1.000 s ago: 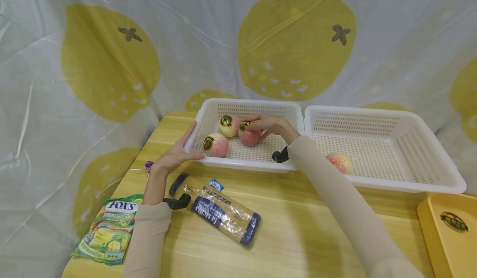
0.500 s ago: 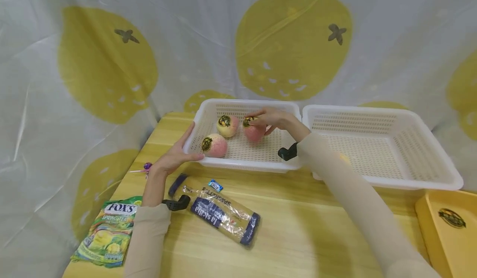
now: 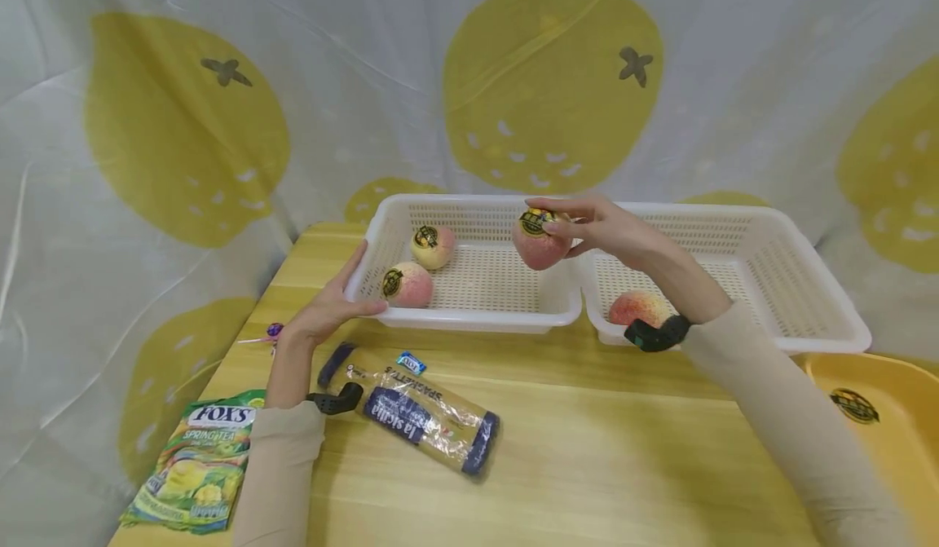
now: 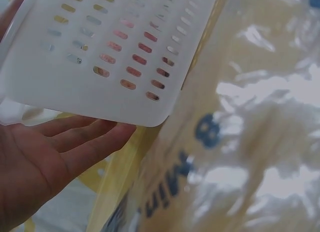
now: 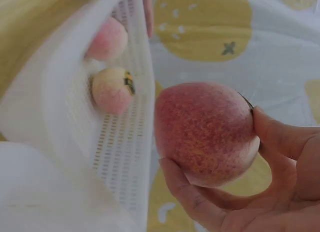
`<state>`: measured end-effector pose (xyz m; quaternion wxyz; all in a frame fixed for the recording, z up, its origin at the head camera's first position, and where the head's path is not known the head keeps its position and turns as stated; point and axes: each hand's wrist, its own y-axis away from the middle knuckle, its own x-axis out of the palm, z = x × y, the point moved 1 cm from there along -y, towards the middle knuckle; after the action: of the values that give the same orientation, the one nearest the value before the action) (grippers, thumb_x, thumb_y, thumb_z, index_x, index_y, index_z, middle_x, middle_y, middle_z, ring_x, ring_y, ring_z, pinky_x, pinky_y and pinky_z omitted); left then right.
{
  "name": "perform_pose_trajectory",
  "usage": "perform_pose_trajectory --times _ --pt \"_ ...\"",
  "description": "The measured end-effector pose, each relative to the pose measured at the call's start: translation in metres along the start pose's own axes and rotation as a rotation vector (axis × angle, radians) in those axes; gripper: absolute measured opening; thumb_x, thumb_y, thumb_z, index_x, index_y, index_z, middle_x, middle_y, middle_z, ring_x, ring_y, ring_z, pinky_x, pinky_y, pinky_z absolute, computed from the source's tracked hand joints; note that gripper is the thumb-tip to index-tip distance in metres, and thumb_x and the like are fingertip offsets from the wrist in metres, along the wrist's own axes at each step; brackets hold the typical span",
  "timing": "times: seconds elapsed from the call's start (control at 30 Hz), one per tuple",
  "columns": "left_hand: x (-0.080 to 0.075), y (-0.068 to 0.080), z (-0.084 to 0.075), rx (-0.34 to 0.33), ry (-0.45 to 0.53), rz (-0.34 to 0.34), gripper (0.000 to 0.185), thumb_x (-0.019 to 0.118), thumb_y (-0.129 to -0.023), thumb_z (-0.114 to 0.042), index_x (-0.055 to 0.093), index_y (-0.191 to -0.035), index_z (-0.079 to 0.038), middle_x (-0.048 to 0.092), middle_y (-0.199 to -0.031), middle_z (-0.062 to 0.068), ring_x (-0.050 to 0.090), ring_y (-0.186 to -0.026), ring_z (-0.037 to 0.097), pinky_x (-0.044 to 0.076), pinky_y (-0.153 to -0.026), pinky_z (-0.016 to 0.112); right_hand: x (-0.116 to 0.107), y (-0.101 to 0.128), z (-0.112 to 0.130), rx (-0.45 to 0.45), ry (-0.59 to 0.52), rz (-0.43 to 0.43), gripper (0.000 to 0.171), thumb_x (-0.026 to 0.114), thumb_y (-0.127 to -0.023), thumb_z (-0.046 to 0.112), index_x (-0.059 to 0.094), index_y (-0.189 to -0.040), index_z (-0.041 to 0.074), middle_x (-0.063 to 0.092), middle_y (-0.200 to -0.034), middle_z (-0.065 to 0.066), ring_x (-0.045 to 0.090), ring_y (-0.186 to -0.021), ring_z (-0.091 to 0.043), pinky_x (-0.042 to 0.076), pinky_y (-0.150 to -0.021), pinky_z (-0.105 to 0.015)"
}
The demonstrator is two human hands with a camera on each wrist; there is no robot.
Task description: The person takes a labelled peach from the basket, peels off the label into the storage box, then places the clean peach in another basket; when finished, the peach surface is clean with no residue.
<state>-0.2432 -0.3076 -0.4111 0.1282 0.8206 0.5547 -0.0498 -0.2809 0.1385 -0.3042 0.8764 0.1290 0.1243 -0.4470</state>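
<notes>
Pinched in right hand (image 3: 616,233): stickered peach (image 3: 540,241), at left basket's (image 3: 469,319) three o'clock rim; left hand (image 3: 323,310) flat, steadying nine o'clock corner.

Held peach (image 3: 540,243): mottled pink-red, black-and-gold round sticker on top. Two peaches (image 3: 407,284) in left basket (image 3: 469,317): pale cream blushed pink, same sticker. Both baskets white, slotted. Table (image 3: 587,457): yellow wood grain. Backdrop (image 3: 330,82): pale grey-white, big yellow-green lemons. Spaghetti packet (image 3: 421,418): clear with navy bands. Candy bag (image 3: 194,469): green-yellow. Tray (image 3: 880,416): yellow.
</notes>
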Motion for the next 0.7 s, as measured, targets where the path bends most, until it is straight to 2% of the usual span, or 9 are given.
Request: perform_pose_trajectory --times 0.13,0.23,0.3,0.37,0.43,0.57,0.6,0.67,0.7 --pt "0.000 -0.001 0.001 0.008 0.008 0.006 0.113 0.071 -0.093 -0.005 -0.007 -0.165 -0.041 0.008 -0.173 0.020 0.025 -0.152 0.051 0.048 -0.100 0.022 0.006 0.042 -0.006 -0.011 0.021 -0.033 0.053 0.060 -0.106 0.024 0.047 -0.157 0.023 0.058 -0.148 -0.008 0.068 -0.112 -0.014 0.058 -0.095 -0.040" --pt "-0.001 -0.001 0.002 0.003 0.000 0.003 0.113 0.071 -0.093 -0.005 -0.007 -0.165 -0.042 0.009 -0.173 0.019 0.025 -0.152 0.051 0.046 -0.110 0.036 0.015 0.071 -0.008 -0.005 0.015 -0.036 0.053 0.062 -0.105 0.026 0.048 -0.156 0.025 0.069 -0.127 -0.010 0.070 -0.104 -0.016 0.058 -0.095 -0.035" --pt "-0.001 -0.003 0.003 -0.002 -0.012 0.004 0.113 0.072 -0.093 -0.006 -0.007 -0.165 -0.043 0.008 -0.174 0.019 0.024 -0.152 0.050 0.040 -0.117 0.049 0.023 0.089 -0.010 0.010 0.001 -0.026 0.052 0.062 -0.105 0.027 0.049 -0.155 0.027 0.072 -0.119 -0.006 0.069 -0.105 -0.016 0.058 -0.094 -0.032" --pt "-0.002 -0.001 0.002 -0.004 -0.020 -0.007 0.112 0.072 -0.092 -0.007 -0.006 -0.165 -0.043 0.008 -0.174 0.019 0.024 -0.153 0.050 0.031 -0.120 0.061 0.033 0.101 -0.013 0.010 -0.009 0.002 0.051 0.062 -0.105 0.027 0.051 -0.154 0.028 0.071 -0.111 -0.003 0.066 -0.105 -0.014 0.057 -0.097 -0.032" --pt "-0.002 0.000 0.001 -0.004 -0.024 -0.014 0.112 0.072 -0.092 -0.008 -0.006 -0.165 -0.043 0.009 -0.173 0.019 0.024 -0.152 0.050 0.029 -0.120 0.063 0.043 0.111 -0.019 -0.008 -0.011 0.043 0.049 0.061 -0.105 0.025 0.052 -0.153 0.027 0.066 -0.103 0.001 0.061 -0.102 -0.012 0.055 -0.097 -0.032" --pt "-0.001 0.000 0.000 0.000 -0.029 -0.005 0.112 0.072 -0.092 -0.007 -0.006 -0.165 -0.042 0.010 -0.173 0.021 0.026 -0.152 0.051 0.030 -0.119 0.064 0.064 0.127 -0.038 -0.029 -0.051 0.127 0.047 0.059 -0.106 0.021 0.053 -0.153 0.023 0.066 -0.124 0.010 0.059 -0.115 -0.005 0.054 -0.099 -0.028" --pt "-0.001 0.000 0.000 -0.002 -0.032 -0.001 0.112 0.072 -0.092 -0.007 -0.006 -0.165 -0.042 0.010 -0.173 0.021 0.026 -0.152 0.051 0.030 -0.119 0.063 0.069 0.130 -0.043 -0.031 -0.060 0.138 0.047 0.058 -0.106 0.021 0.053 -0.153 0.022 0.066 -0.125 0.008 0.060 -0.115 -0.004 0.054 -0.099 -0.028" --pt "0.000 0.000 -0.001 0.001 -0.034 0.003 0.112 0.071 -0.093 -0.007 -0.007 -0.165 -0.042 0.010 -0.172 0.021 0.026 -0.152 0.052 0.032 -0.118 0.063 0.079 0.133 -0.055 -0.021 -0.094 0.148 0.047 0.058 -0.107 0.020 0.053 -0.153 0.021 0.062 -0.144 0.005 0.060 -0.123 -0.003 0.056 -0.100 -0.029" --pt "0.000 -0.001 -0.001 0.003 -0.036 0.003 0.112 0.071 -0.093 -0.007 -0.007 -0.165 -0.042 0.010 -0.173 0.021 0.026 -0.152 0.052 0.032 -0.118 0.062 0.084 0.135 -0.061 -0.015 -0.093 0.135 0.046 0.058 -0.106 0.021 0.054 -0.152 0.022 0.062 -0.144 0.001 0.060 -0.122 -0.002 0.056 -0.100 -0.028"
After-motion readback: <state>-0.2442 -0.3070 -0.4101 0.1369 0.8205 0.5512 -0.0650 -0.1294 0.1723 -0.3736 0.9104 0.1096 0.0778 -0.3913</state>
